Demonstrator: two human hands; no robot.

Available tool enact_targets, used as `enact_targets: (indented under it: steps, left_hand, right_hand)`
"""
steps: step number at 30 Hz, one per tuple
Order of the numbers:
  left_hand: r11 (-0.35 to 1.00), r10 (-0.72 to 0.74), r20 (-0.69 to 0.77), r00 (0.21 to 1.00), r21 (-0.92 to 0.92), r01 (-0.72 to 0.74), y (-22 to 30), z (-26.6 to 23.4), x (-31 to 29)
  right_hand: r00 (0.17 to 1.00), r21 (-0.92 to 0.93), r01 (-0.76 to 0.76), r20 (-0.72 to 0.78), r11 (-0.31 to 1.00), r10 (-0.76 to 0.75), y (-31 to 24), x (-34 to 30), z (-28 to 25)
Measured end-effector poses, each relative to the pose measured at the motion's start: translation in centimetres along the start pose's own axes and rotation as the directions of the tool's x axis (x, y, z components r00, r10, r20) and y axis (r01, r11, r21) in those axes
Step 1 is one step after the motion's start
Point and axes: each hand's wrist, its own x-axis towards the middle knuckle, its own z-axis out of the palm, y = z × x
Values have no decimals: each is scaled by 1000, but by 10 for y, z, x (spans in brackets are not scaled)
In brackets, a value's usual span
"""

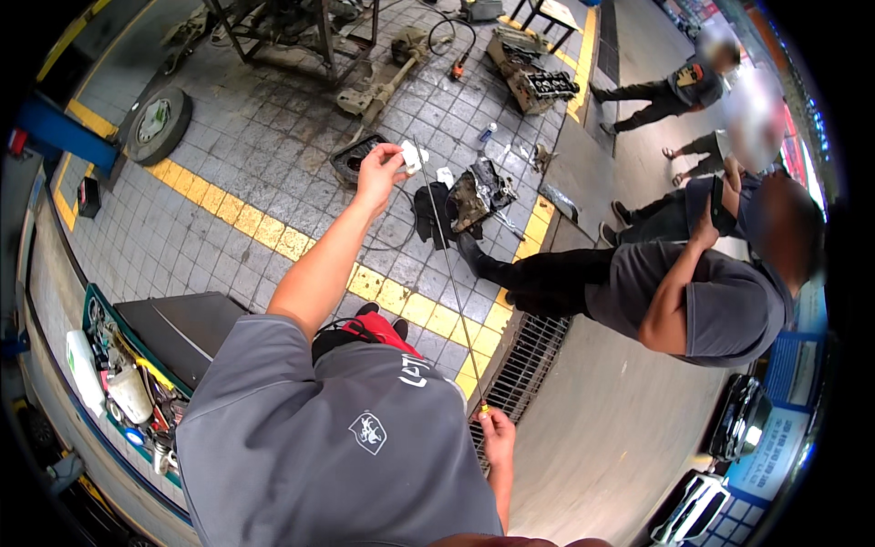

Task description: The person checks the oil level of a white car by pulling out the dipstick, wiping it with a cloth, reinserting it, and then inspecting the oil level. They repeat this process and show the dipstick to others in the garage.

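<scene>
My left hand (378, 173) is stretched out ahead, pinching a crumpled white tissue (413, 158) close to the far end of a dipstick. The dipstick (454, 273) is long and thin and runs slantwise across the view. Its yellow handle (484, 407) is between the fingers of my right hand (498, 436), low and near my body. Whether the tissue touches the rod, I cannot tell. Beyond them on the tiled floor lies a greasy metal engine part (481, 194), with a black cloth-like piece (431, 214) beside it.
At right a person (638, 287) stands close, holding up a phone (723, 205); others stand farther back. An engine block (538, 77), an axle-like part (387, 82) and a black tray (355, 157) lie ahead. A wheel (159, 126) and tool tray (137, 392) are at left; a floor grate (538, 351) runs at right.
</scene>
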Motion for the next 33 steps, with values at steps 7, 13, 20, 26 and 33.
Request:
enact_targets:
  steps: [7, 13, 20, 26, 33]
  left_hand:
    - [973, -100, 210, 973, -182, 140, -9, 34, 1]
    - [956, -122, 266, 956, -228, 185, -23, 62, -4]
    - [922, -208, 324, 923, -249, 296, -35, 82, -7]
    - [900, -244, 377, 893, -256, 354, -68, 93, -3]
    - [863, -349, 386, 854, -224, 454, -72, 105, -4]
  right_hand:
    - [993, 51, -37, -114, 998, 43, 4, -18, 14]
    - [980, 115, -100, -158, 988, 118, 14, -35, 31]
    - [974, -68, -132, -195, 989, 117, -2, -47, 37]
    - [957, -125, -62, -290, 990, 24, 24, -52, 44]
    - [957, -178, -66, -290, 982, 12, 10, -52, 45]
